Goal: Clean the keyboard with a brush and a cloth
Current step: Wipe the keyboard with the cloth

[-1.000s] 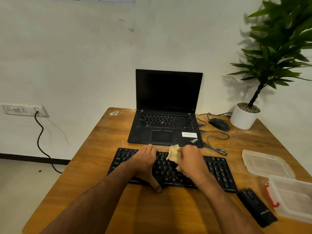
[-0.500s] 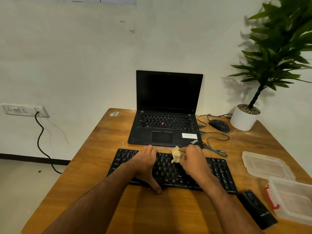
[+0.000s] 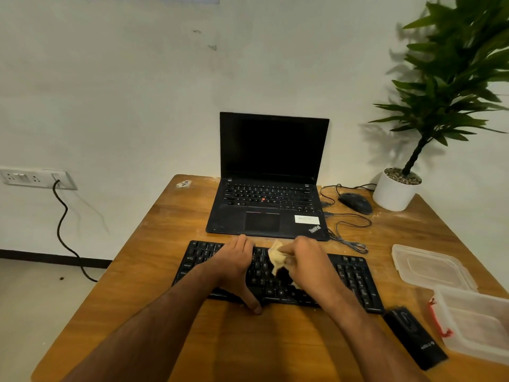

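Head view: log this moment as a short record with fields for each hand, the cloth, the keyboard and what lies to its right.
left hand: rests flat on the keyboard's left half, thumb at its near edge
right hand: grips the cloth over the middle keys
cloth: pale yellow, bunched, touching the keys
keyboard: black, flat on the wooden table, in front of the open laptop
right of keyboard: black case, two clear plastic containers

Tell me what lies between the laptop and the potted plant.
In the head view, a black mouse and its looped cable lie on the table between the laptop and the potted plant.
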The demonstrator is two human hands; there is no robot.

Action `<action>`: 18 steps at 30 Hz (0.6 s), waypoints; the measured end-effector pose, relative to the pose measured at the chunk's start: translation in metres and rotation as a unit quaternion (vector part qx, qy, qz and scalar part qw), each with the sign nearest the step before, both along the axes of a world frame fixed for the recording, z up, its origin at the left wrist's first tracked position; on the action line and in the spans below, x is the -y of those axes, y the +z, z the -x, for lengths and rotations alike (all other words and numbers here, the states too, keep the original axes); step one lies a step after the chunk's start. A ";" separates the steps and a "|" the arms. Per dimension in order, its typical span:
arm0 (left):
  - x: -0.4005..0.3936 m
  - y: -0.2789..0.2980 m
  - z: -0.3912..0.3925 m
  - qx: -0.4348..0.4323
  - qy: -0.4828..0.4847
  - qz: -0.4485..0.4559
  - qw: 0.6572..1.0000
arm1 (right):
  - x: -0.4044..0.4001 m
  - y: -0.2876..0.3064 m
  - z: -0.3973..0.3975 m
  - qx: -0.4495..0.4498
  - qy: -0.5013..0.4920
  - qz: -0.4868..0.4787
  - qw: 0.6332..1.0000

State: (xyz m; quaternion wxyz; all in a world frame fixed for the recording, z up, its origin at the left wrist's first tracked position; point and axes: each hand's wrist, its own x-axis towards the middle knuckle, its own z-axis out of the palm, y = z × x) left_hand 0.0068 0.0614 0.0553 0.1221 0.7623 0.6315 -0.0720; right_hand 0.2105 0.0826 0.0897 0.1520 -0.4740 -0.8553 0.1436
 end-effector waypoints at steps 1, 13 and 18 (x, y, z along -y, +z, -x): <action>0.000 0.000 -0.001 -0.001 0.000 -0.002 1.000 | 0.001 -0.003 0.004 0.018 0.022 -0.014 0.999; 0.000 -0.001 0.000 -0.001 0.000 -0.001 1.000 | 0.034 -0.007 -0.005 0.063 0.045 0.038 0.996; 0.000 -0.001 0.000 -0.006 -0.002 -0.003 1.000 | 0.007 0.003 0.013 0.024 0.008 -0.025 0.999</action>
